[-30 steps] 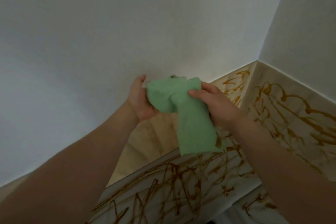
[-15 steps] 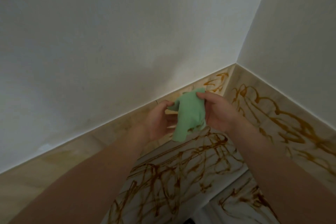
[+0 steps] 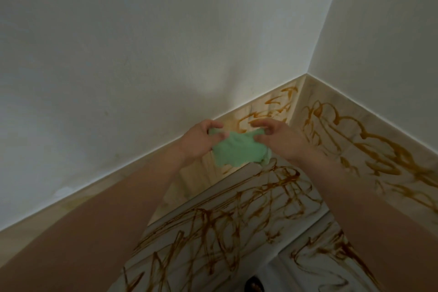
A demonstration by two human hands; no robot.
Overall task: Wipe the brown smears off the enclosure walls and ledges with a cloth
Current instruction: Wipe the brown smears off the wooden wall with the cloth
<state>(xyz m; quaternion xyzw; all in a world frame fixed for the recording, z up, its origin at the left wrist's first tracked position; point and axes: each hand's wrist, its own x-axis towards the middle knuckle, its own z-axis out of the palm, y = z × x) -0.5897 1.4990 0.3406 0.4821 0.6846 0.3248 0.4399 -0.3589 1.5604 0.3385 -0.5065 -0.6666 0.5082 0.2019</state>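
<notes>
Cloth (image 3: pixel 237 152) now wider, flatter btwn L hand (image 3: pixel 198 141) & R hand (image 3: pixel 283 141)

White back wall (image 3: pixel 142 54) and right wall (image 3: pixel 391 31) closing the corner, smeared back ledge (image 3: pixel 267 111) and right ledge (image 3: pixel 355 137) running beneath them, open air above both ledges, left hand (image 3: pixel 199 140), right hand (image 3: pixel 280 138) and cloth (image 3: pixel 237 149) filling the space just before the corner, forearms (image 3: pixel 118 208) crossing the near approach.

Over far ledge (image 3: pixel 189 180), just left of corner: cloth (image 3: pixel 237 153) held between left hand (image 3: pixel 198 143) and right hand (image 3: pixel 282 141). Far ledge runs along foot of back wall (image 3: pixel 142 54); right ledge (image 3: pixel 336 114) joins it at corner, under side wall (image 3: pixel 391 31). Smears (image 3: pixel 279 180) cross panel (image 3: pixel 315 206) below and nearer than hands, plus right ledge.
</notes>
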